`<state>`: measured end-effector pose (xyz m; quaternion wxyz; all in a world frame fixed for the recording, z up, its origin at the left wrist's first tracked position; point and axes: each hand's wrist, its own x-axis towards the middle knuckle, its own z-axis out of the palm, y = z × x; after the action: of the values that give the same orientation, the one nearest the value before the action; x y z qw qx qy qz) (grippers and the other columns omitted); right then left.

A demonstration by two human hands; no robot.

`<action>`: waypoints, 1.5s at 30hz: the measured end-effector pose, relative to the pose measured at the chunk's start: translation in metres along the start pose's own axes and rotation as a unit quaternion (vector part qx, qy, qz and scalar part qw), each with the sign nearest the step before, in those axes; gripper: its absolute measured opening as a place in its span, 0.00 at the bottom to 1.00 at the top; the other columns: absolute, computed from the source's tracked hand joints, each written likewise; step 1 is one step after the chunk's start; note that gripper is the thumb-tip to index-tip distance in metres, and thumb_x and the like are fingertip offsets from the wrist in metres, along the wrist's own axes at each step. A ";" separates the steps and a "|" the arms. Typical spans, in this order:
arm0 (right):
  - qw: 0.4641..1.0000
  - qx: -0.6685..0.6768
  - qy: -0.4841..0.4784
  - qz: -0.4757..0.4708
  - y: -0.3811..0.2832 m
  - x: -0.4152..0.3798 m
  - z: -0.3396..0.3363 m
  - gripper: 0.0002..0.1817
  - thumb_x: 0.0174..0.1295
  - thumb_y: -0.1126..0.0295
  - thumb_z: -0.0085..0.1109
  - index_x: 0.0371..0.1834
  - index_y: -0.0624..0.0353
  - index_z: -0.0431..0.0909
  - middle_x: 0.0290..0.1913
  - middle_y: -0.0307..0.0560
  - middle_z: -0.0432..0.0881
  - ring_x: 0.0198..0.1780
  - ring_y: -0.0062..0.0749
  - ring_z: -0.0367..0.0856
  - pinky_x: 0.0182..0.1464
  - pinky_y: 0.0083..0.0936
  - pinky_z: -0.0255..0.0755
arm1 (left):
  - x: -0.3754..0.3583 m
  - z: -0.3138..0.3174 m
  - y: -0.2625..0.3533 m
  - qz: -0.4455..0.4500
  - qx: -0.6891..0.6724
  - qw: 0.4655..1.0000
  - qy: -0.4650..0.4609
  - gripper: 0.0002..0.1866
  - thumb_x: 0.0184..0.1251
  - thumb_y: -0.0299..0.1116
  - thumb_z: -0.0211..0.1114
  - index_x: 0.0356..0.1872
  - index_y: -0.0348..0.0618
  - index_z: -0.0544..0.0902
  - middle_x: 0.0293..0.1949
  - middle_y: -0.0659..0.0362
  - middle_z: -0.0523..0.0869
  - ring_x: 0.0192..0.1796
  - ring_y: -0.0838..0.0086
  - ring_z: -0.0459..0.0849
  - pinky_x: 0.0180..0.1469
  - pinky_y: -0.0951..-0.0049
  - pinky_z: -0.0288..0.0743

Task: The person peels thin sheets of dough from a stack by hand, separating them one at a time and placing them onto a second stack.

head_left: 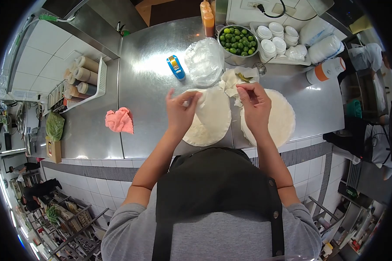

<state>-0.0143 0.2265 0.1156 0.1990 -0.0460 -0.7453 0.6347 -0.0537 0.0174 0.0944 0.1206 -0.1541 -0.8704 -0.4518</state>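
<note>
Two flat round white sheets lie side by side on the steel counter, the left round (204, 130) and the right round (281, 117). Over the left one, my left hand (181, 108) has thumb and fingers pinched on a thin whitish piece. My right hand (256, 104) is closed in a pinch at the right round's upper left edge; what its fingertips hold is too small to make out. Just beyond it, a heap of white shreds (229, 82) and some green strips (244, 78) rest on a sheet. A clear plastic bag (204, 61) lies behind the left round.
A bowl of green limes (238, 41), white cups (278, 42), sauce bottles (208, 21) and an orange-white bottle (326, 71) stand at the back. Further left are a blue tape dispenser (176, 67), a pink cloth (119, 120) and a bottle basket (101, 80). Other people stand at right.
</note>
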 end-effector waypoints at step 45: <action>0.961 0.109 -0.128 0.219 0.048 -0.026 0.024 0.09 0.66 0.72 0.67 0.34 0.57 0.74 0.36 0.34 0.83 0.36 0.13 0.77 0.40 0.15 0.70 | -0.031 0.035 -0.006 -0.278 -0.353 0.884 -0.127 0.08 0.70 0.31 0.70 0.40 0.35 0.88 0.30 0.64 0.87 0.28 0.87 0.79 0.30 0.82 0.71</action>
<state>-0.0075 0.2053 0.0606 -0.0378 -0.1044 -0.6628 0.7405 -0.0296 0.0380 0.0595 -0.1842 0.0060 -0.6687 -0.7203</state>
